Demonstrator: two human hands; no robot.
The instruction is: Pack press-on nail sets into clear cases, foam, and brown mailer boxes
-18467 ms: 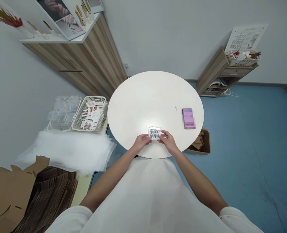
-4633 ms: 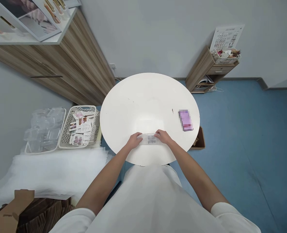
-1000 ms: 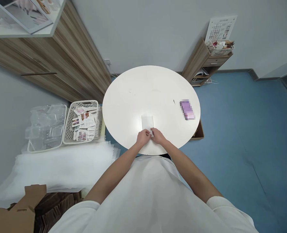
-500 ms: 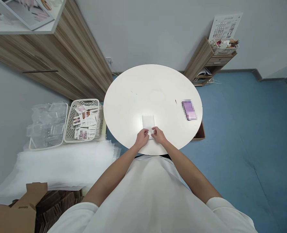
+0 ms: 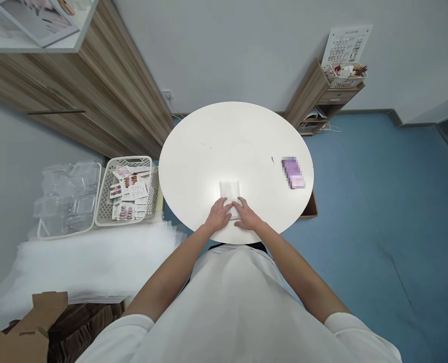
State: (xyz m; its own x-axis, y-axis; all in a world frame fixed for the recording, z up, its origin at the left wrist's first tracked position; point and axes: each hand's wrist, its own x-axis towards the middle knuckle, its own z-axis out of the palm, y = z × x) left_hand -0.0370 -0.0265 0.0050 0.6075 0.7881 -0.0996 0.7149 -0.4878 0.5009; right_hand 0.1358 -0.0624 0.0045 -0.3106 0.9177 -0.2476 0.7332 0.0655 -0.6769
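A small packet wrapped in white foam sheet [image 5: 229, 190] lies on the round white table [image 5: 209, 151], near its front edge. My left hand [image 5: 218, 215] and my right hand [image 5: 247, 215] rest side by side on the packet's near end. Their fingers lie flat, pressing the wrapping down, and neither hand lifts it. The wrapping hides what is inside.
A purple object [image 5: 293, 173] lies on the table's right side. On the left stand a white basket of nail-set cards [image 5: 127, 191], a tray of clear plastic boxes [image 5: 67, 199], a pile of white foam sheets [image 5: 95, 262] and cardboard [image 5: 23, 327]. A brown box [image 5: 311, 206] sits on the blue floor.
The clear box of nails is now inside a white foam wrap. In the last second my fingers went from pinching the wrap's near end to lying flat on it.
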